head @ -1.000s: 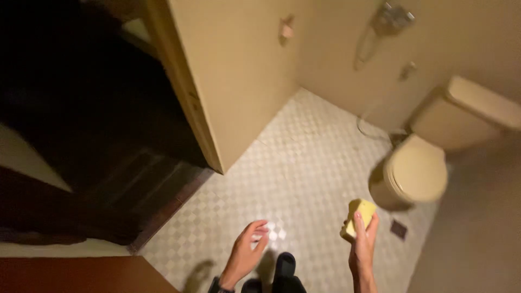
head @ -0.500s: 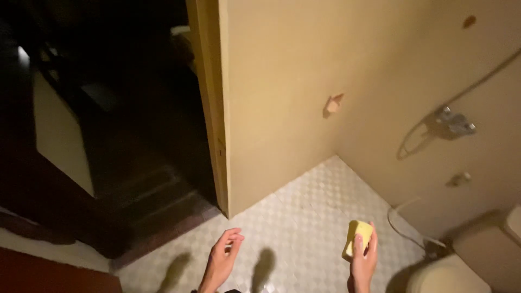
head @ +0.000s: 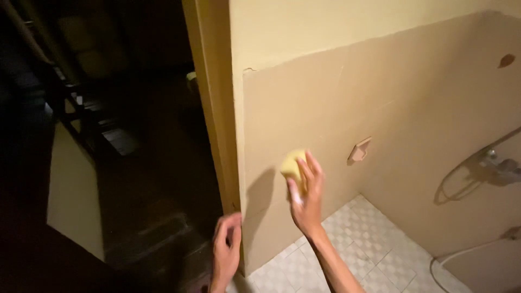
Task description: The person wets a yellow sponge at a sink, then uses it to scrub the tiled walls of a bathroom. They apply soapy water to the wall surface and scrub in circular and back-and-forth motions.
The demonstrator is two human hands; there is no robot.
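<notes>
Yellow sponge [head: 292, 165] pressed flat against the beige wall panel [head: 380, 108], clamped under the spread fingers [head: 310, 172] of the right hand [head: 305, 202]. Probably light, soft and squashy, likely damp and a little slippery; best gripped across its broad back with fingertips hooked over the rounded edges, as here. Left hand [head: 225, 247] lower and to the left of those fingers, empty, fingers loosely apart, resting near the panel's outer corner by the door frame [head: 213, 103]. Panel smooth, matte, hard, with a chipped top edge above the fingers. To the right of the fingers, a small angular wall fitting [head: 359, 150], pinkish, hard-looking. Further right, a metal tap [head: 502, 165] with a looped hose. Below the fingers, pale floor tiles [head: 353, 239] in small embossed squares, faintly glossy. Beyond the frame to the left, dark wooden steps [head: 125, 141].
</notes>
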